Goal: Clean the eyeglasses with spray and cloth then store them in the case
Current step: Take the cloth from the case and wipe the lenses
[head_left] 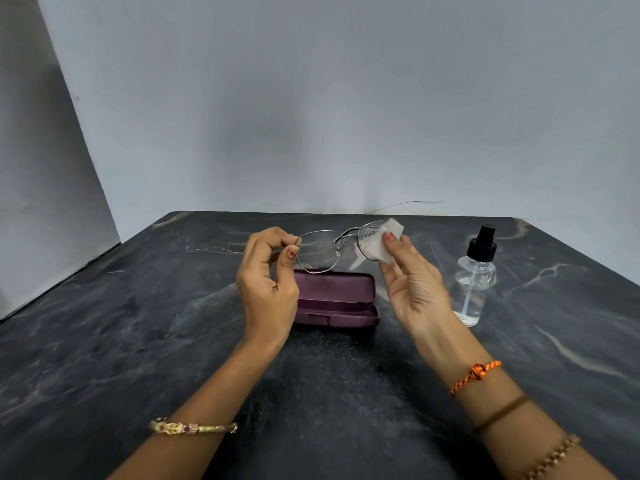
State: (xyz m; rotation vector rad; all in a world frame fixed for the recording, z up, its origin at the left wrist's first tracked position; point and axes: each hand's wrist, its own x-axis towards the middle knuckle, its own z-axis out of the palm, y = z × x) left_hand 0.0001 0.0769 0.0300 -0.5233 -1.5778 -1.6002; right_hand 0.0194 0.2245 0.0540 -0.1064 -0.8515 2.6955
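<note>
Eyeglasses [318, 251] held above the desk [138, 341] near its far edge | open case [334, 299] on desk beneath them | spray bottle [475, 277] right of case, toward the right edge

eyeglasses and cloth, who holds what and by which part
The left hand pinches the eyeglasses at the outer edge of one lens rim. The right hand holds the white cloth folded over the other lens.

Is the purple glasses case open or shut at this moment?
Open. The case lies on the table with its lid raised, showing the interior; nothing visible inside.
</note>
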